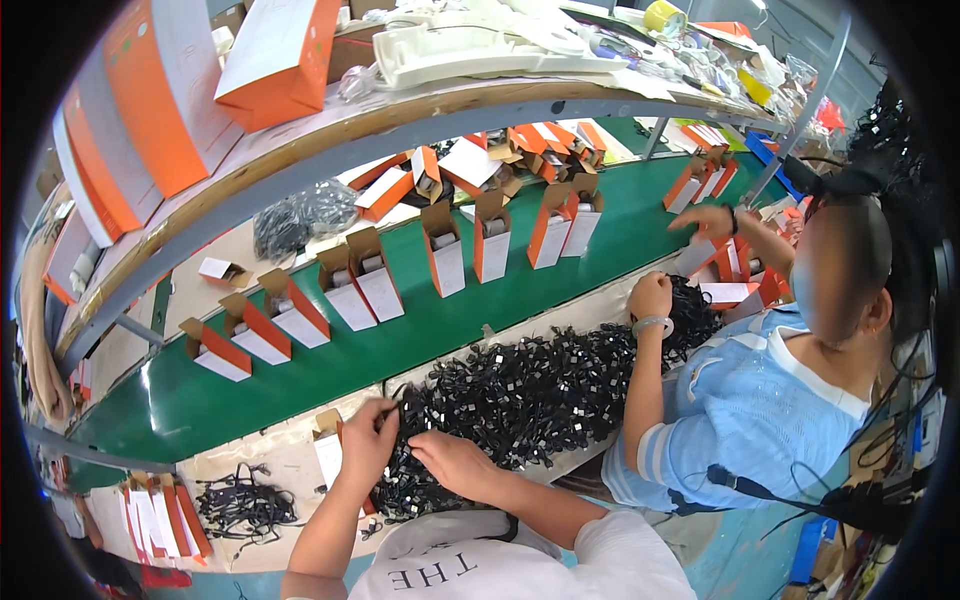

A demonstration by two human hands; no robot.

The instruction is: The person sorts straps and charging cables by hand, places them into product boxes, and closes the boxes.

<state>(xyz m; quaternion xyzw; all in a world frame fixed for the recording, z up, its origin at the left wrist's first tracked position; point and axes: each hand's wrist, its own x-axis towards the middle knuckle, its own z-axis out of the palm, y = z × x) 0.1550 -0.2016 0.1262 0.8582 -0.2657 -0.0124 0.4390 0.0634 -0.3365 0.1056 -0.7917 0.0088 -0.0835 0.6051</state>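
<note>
Head view, lower centre: left hand seemingly pinches a black cable; right hand half-curled, grip unclear; cable pile lies close, presumably for reach.

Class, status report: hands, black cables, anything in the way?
Left hand, right hand at left end of black cables; grips unclear. Cables heaped. Co-worker's hand at heap's right end.

This looks like a factory packing workshop: a long green belt carries a spaced row of open orange-and-white boxes, a great heap of black cables lies along the worktop beside it, a co-worker sits at the same line, and a shelf above holds more boxes and white plastic parts
</note>
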